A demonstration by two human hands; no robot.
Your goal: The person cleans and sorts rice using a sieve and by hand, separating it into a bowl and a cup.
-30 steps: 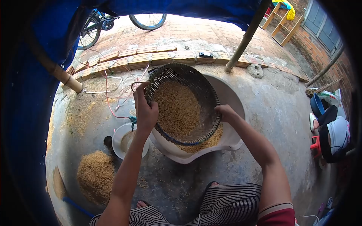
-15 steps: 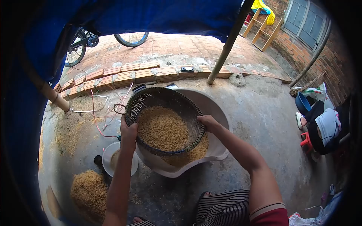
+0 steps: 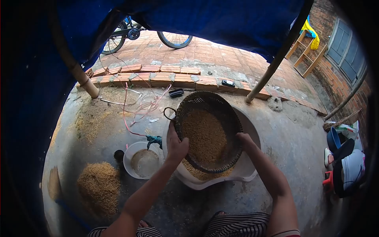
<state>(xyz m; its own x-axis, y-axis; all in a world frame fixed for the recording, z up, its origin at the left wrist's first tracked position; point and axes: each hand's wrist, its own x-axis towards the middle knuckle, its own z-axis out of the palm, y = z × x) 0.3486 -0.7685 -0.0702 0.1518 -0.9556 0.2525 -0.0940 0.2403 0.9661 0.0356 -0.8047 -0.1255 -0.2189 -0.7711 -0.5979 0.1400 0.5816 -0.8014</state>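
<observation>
A round woven sieve basket (image 3: pixel 236 114) hangs tilted over a wide pale basin (image 3: pixel 252 130), with golden grain (image 3: pixel 205 136) lying inside it. My left hand (image 3: pixel 177 145) grips the rim at its left, just below a small wire loop. On the opposite side, my right hand (image 3: pixel 245 141) is closed on the rim. More grain (image 3: pixel 205 172) shows in the basin beneath the basket; the basket hides much of the basin floor.
Left of the basin stand a white bucket (image 3: pixel 132 156) and a dark cup (image 3: pixel 119 155). A grain heap (image 3: pixel 98 185) lies on the concrete. Bamboo poles (image 3: pixel 276 59) hold a blue tarp (image 3: pixel 221 19). Another person (image 3: pixel 351 170) sits at the far right.
The basket has tipped more steeply, and the grain in it has shifted. Both hands stay on the rim. The view has turned left, so everything appears further right.
</observation>
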